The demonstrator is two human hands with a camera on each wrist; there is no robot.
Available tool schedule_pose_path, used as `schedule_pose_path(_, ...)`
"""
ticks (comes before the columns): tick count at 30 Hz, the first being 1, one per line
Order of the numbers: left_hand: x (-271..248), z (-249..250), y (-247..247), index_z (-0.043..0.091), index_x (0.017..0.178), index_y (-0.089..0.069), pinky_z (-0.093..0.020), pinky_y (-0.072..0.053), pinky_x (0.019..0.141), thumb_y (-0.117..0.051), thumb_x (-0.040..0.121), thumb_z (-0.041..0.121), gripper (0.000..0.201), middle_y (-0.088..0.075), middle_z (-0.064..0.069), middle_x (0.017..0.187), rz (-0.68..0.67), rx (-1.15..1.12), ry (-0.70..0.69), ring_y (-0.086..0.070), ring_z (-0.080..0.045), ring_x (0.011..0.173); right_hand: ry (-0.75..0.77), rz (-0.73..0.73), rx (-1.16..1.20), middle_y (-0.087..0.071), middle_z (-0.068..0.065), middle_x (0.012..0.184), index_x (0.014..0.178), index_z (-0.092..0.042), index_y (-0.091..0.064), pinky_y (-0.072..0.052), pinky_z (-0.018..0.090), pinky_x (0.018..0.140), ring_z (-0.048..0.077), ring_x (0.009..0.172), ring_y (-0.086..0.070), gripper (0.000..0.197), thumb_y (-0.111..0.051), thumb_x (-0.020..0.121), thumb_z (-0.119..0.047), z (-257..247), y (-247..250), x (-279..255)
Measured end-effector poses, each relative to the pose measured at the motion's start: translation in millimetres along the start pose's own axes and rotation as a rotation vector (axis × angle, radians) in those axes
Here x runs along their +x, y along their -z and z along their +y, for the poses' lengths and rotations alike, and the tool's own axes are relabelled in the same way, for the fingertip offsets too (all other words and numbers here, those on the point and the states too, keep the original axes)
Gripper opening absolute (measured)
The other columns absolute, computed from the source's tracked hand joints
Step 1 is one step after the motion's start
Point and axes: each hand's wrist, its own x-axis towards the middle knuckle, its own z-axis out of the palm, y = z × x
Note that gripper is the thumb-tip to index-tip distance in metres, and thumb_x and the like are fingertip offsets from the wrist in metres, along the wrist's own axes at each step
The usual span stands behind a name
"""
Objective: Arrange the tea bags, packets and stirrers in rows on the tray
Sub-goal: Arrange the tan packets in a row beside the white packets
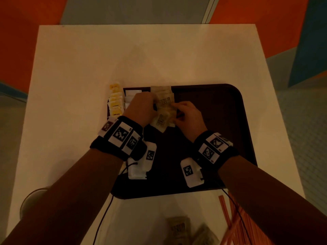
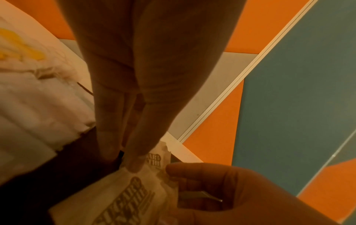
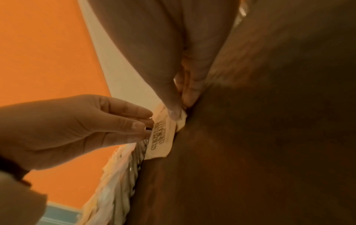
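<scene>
A dark brown tray lies on the white table. Along its left side run a column of yellow tea bags, a column of white packets and a column of overlapping brown packets. Both hands meet at the brown column. My left hand touches a brown packet's left edge with straight fingers. My right hand pinches the same brown packet at its right corner between thumb and curled fingers.
Loose brown packets lie on the table near the front edge. Orange stirrers lie at the front right, off the tray. The tray's right half is bare. A round stool shows at the lower left beside the table.
</scene>
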Motion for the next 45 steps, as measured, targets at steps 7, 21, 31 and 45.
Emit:
schedule_pose_path(7,-11.6,8.2,-7.0,0.001,0.108,-0.056,-0.033,-0.042,0.072,-0.061,0.084,0.009,0.026,-0.059,-0.018,0.110,-0.031,0.067,-0.045,-0.057,-0.034,0.100,-0.077,0.054,0.225,-0.058,0.010,0.117,0.109,-0.008,-0.064,-0.048,0.004,0.072,0.011,0.087,-0.058,0.035,-0.067,0.077,0.005,1.2,0.6,-6.1)
schedule_pose_path(21,-18.5,6.6,-9.8,0.005,0.105,-0.047,-0.033,-0.036,0.066,-0.063,0.082,0.010,0.028,-0.049,-0.007,0.092,0.021,-0.096,-0.095,-0.052,-0.025,0.085,0.013,0.049,0.000,-0.048,0.011,0.100,0.107,-0.003,-0.066,-0.034,0.009,0.075,0.014,0.089,-0.047,0.031,-0.072,0.078,-0.015,-10.7,4.1,-14.5)
schedule_pose_path(31,-26.8,10.7,-23.0,0.015,0.086,-0.044,-0.026,-0.031,0.064,-0.065,0.081,0.011,0.022,-0.048,-0.003,0.087,0.051,-0.155,-0.020,-0.050,-0.021,0.079,-0.182,-0.214,-0.195,-0.053,0.017,0.113,0.102,-0.001,-0.060,-0.034,0.019,0.073,0.029,0.102,-0.053,0.021,-0.058,0.089,-0.017,-35.1,-8.8,-19.3)
schedule_pose_path(45,-65.2,-1.3,-45.5,0.018,0.086,-0.055,-0.012,-0.043,0.069,-0.061,0.080,-0.003,0.022,-0.060,-0.004,0.094,0.245,-0.479,0.118,-0.057,-0.013,0.085,-0.202,-0.311,-0.431,-0.053,0.010,0.115,0.103,-0.010,-0.059,-0.035,0.039,0.093,0.026,0.109,-0.050,0.025,-0.052,0.091,-0.031,-33.6,-6.8,-26.5)
